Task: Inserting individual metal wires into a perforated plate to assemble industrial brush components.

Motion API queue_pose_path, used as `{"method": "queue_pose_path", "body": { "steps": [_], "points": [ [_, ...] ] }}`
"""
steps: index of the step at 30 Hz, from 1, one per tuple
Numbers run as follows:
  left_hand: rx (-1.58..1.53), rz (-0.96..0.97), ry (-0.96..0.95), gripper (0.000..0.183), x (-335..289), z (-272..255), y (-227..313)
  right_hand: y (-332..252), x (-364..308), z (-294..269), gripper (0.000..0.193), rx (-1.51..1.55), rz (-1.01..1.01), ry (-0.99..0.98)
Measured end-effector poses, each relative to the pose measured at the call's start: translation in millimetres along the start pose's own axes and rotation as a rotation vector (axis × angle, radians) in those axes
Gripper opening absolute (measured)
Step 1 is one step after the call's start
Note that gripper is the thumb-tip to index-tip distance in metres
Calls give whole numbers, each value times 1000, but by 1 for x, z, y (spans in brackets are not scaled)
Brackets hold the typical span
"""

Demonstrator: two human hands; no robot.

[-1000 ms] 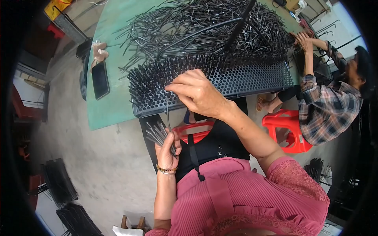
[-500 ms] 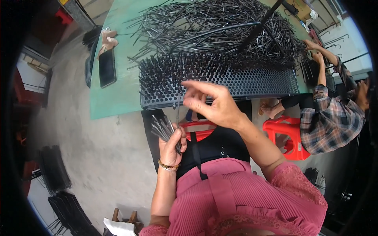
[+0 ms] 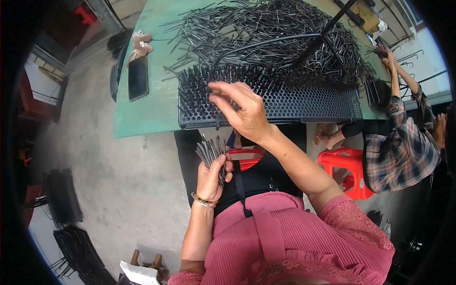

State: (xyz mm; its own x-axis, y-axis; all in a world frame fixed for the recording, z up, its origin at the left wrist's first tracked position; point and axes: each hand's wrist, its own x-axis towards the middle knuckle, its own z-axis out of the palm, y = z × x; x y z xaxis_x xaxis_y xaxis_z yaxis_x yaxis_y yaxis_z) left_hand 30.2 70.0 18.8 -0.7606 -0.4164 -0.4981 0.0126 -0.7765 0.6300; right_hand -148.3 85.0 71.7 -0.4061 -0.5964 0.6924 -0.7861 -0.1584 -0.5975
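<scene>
Below the table edge, my left hand point(image 3: 211, 175) is closed round a bundle of thin grey-black rods point(image 3: 207, 152), their ends fanning upward. My right hand point(image 3: 244, 109) is over the left part of a black perforated rack point(image 3: 308, 102), thumb and forefinger brought together in a pinch among the dark upright pieces point(image 3: 194, 97) in its holes. What those fingertips hold, if anything, is lost against the dark pieces. Upright pieces crowd the rack's left and rear, while holes show bare at its front right. Behind it lies a big heap of loose thin rods point(image 3: 256, 47).
A phone point(image 3: 138, 78) lies on the green table point(image 3: 152, 114) at the left. A black bar point(image 3: 323, 35) slants over the heap. At the right, a co-worker in a plaid shirt point(image 3: 403, 147) handles dark pieces beside a red stool point(image 3: 344, 173). Dark wire bundles point(image 3: 64, 197) stand at the left.
My right hand has moved up and left from just above the bundle to the rack's upright pieces. My left hand keeps its bundle. The co-worker's hands have moved up slightly.
</scene>
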Motion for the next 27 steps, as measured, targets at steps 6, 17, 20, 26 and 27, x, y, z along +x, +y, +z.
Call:
{"method": "queue_pose_path", "body": {
  "steps": [6, 17, 20, 26, 27],
  "points": [
    [-156, -5, -21, 28, 4, -7, -5, 3, -2, 4, 25, -64, -30, 39],
    [-122, 42, -25, 27, 4, -4, -3, 4, -3, 1, 24, -105, -169, 68],
    [-116, 54, -20, 32, 3, 0, -2, 9, -9, 5, 23, -95, -118, 35],
    [-142, 16, -30, 42, 1, 3, 1, 11, -11, 8, 22, -266, -214, -68],
    [-122, 22, -34, 42, 1, 3, 2, 9, -10, 8, 22, -286, -229, -61]
  ]
}}
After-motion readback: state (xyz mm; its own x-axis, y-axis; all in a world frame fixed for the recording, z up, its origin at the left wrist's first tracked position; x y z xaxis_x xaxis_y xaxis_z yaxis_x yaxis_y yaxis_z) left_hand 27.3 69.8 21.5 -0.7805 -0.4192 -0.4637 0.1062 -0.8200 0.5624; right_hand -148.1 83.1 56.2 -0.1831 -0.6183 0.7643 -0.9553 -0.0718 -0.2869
